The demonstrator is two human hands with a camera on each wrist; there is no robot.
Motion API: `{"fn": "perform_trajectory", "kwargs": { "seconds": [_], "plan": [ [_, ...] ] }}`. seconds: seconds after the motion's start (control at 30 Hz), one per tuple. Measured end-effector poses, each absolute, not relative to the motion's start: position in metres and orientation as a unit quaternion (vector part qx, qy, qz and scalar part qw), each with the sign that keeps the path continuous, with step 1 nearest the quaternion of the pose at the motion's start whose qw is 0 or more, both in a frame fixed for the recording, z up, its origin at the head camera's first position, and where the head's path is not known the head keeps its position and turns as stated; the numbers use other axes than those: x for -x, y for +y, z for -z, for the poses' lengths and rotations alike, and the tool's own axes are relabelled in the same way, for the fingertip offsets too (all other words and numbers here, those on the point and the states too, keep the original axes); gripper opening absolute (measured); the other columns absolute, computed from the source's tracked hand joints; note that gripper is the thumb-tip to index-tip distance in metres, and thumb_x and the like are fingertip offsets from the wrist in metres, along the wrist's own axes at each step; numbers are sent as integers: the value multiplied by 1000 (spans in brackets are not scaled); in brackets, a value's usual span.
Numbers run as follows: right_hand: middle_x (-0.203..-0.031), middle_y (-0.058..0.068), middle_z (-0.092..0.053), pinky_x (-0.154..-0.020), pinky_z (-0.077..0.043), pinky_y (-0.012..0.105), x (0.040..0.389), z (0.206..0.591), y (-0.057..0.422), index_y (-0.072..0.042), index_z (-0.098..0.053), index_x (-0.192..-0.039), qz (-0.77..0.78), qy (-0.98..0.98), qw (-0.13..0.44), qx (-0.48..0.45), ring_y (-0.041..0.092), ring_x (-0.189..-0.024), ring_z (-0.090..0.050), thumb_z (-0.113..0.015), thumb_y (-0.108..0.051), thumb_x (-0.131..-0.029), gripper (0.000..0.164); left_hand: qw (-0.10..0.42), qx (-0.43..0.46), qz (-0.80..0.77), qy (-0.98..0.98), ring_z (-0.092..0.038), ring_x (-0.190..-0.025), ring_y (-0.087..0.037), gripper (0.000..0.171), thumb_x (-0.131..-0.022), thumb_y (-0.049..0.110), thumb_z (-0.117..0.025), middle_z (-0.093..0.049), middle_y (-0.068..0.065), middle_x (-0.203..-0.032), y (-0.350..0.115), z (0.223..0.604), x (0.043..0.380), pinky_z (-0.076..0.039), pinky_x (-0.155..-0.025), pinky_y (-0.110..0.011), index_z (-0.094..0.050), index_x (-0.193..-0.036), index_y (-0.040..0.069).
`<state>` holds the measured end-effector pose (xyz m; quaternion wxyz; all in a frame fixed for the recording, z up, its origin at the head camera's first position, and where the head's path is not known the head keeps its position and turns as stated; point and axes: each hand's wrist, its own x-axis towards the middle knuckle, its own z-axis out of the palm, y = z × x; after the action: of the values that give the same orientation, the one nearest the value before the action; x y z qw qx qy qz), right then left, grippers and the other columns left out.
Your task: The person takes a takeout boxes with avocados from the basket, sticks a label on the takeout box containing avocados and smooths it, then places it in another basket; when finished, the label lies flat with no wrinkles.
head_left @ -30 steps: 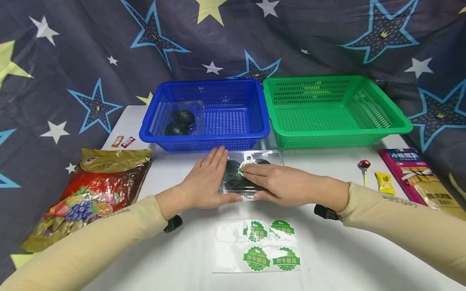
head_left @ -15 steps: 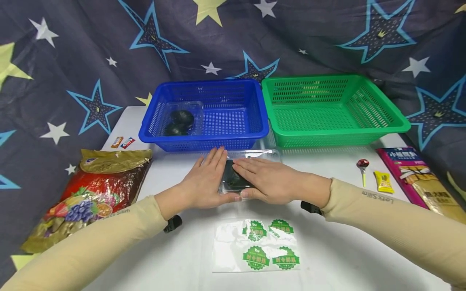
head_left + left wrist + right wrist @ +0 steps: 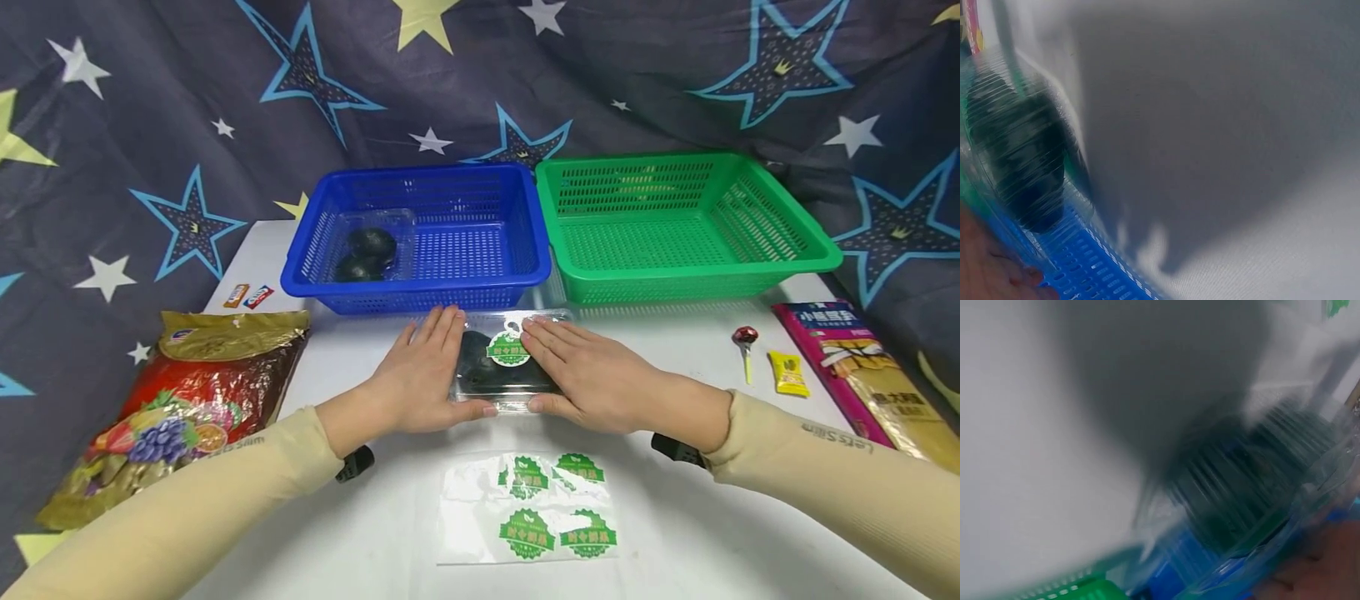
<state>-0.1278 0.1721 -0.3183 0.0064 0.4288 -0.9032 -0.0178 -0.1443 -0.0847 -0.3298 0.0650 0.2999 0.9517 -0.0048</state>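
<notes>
1. I saw the left hand (image 3: 420,379), fingers straight, along the clear box (image 3: 498,385) at its left edge.
2. The right hand (image 3: 609,377) lay straight-fingered on its right side.
3. Just behind sat the blue basket (image 3: 420,287).
4. In front, white table (image 3: 525,435) showed.

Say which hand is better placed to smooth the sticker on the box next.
Right, most likely: the right hand has its fingertips at the edge of the sticker, while the left hand lies at the left end of the box, apart from the sticker.
</notes>
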Motion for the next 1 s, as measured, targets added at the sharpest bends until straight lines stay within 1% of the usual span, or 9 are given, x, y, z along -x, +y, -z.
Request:
{"fn": "perform_trajectory", "kwargs": {
  "seconds": [0.23, 0.43, 0.6, 0.77, 1.0],
  "plan": [
    [-155, 17, -24, -114, -22, 45, 121, 317, 179, 2, -28, -148, 4, -893, 1, -449, 30, -143, -18, -39, -55, -97, 78, 61, -295, 2, 954, -7, -144, -38, 122, -74, 89, -29, -6, -21, -157, -87, 330, 143, -17, -112, -55, -3, -151, -2],
    [-155, 13, -24, -114, -23, 42, 121, 315, 176, 0, -29, -148, -30, -881, -29, -472, 26, -143, -19, -41, -54, -97, 76, 58, -296, -3, 953, -6, -144, -38, 122, -74, 89, -29, -6, -21, -157, -86, 330, 144, -16, -112, -56, -3, -151, -2],
    [-156, 13, -22, -114, -21, 42, 123, 317, 164, 0, -27, -148, -46, -874, -47, -481, 26, -144, -18, -37, -55, -98, 76, 54, -302, -9, 952, -6, -144, -37, 120, -76, 87, -32, -5, -21, -157, -86, 331, 144, -16, -113, -56, -4, -151, -3],
    [-156, 15, -20, -115, -19, 41, 124, 317, 151, 2, -28, -148, -49, -870, -54, -488, 26, -144, -18, -34, -56, -98, 77, 52, -307, -15, 950, -7, -144, -38, 120, -76, 87, -31, -4, -21, -157, -87, 332, 144, -16, -113, -56, -4, -151, -3],
    [-158, 14, -13, -116, -16, 40, 120, 316, 133, 2, -22, -149, -68, -883, -85, -456, 26, -145, -9, -27, -60, -98, 81, 56, -309, -19, 949, -6, -144, -37, 119, -77, 85, -34, -4, -21, -157, -88, 331, 144, -16, -112, -56, -4, -151, -3]
  ]
}}
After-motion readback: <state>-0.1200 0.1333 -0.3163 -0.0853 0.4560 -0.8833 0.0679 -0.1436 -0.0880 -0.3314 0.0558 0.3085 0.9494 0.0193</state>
